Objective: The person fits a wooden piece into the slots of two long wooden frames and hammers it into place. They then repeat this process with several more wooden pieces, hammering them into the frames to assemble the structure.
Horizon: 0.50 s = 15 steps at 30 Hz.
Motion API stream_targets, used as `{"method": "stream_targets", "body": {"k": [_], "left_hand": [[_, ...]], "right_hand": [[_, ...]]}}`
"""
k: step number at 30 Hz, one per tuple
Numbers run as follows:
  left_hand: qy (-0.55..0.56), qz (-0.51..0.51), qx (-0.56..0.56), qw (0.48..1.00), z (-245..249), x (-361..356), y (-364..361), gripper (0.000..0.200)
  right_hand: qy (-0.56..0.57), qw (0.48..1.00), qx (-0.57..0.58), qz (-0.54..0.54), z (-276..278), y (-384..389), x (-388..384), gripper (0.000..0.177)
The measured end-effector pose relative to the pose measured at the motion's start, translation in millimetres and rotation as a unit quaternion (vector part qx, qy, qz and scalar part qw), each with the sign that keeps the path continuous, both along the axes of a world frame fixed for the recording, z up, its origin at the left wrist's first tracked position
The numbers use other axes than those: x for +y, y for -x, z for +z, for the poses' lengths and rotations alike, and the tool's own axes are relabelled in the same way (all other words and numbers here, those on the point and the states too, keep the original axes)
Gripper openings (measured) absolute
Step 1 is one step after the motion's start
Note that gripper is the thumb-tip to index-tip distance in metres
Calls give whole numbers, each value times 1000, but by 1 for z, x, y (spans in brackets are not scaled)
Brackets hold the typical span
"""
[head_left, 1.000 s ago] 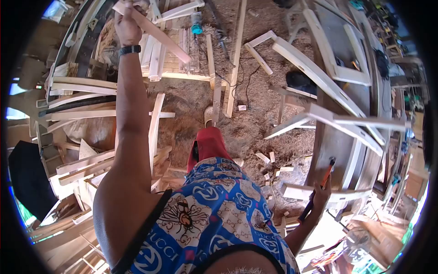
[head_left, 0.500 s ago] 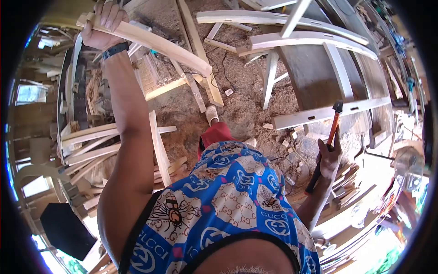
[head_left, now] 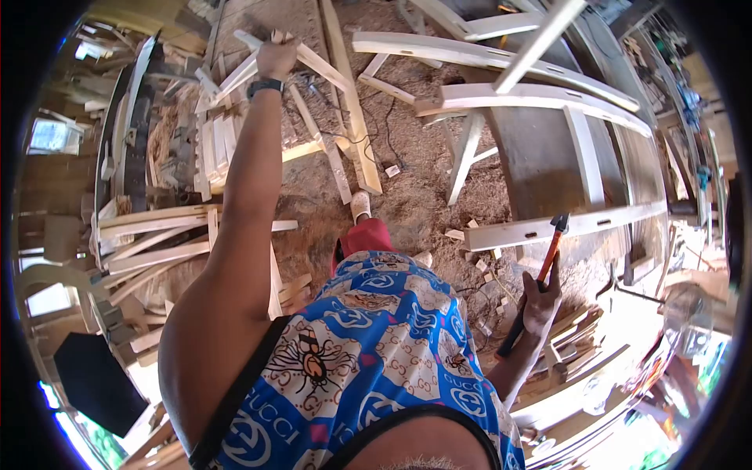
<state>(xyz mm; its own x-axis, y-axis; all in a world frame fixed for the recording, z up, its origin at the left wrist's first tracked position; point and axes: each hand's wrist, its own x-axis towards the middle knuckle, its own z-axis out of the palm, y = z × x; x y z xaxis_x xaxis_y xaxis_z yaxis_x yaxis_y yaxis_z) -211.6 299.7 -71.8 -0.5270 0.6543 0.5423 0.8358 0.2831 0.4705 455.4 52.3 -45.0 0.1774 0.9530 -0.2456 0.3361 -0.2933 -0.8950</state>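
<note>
Far out at the upper left, my left hand (head_left: pixel 277 59) is closed around a pale wooden board (head_left: pixel 323 66), which sticks out on both sides of the fist. The fingers' undersides are hidden. Sawn wood pieces (head_left: pixel 218 145) lie below that hand. At the right, my right hand (head_left: pixel 540 304) grips a hammer (head_left: pixel 551 254) with an orange shaft and black grip, its metal head pointing up. That head overlaps a slotted wooden rail (head_left: pixel 580 225) in this view.
Slotted frame members (head_left: pixel 501 53) rest across a dark panel (head_left: pixel 540 149) at the upper right. A long timber (head_left: pixel 351 117) lies on the sawdust-covered floor, along with a cable and small offcuts. Stacked lumber (head_left: pixel 157 235) stands at the left.
My left hand has moved right and farther out and down with the board. My right hand with the hammer has shifted left and slightly lower in view.
</note>
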Motion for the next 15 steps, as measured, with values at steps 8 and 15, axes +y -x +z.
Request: {"method": "stream_targets", "body": {"k": [8,15], "left_hand": [[-20,285,-445,849,-250,-66,161,38],[-289,189,-772,534,-387,-91,174,9]], "right_hand": [[48,994,-86,-44,1,50,58,75],[126,987,-79,-58,8,93,100,73]]}}
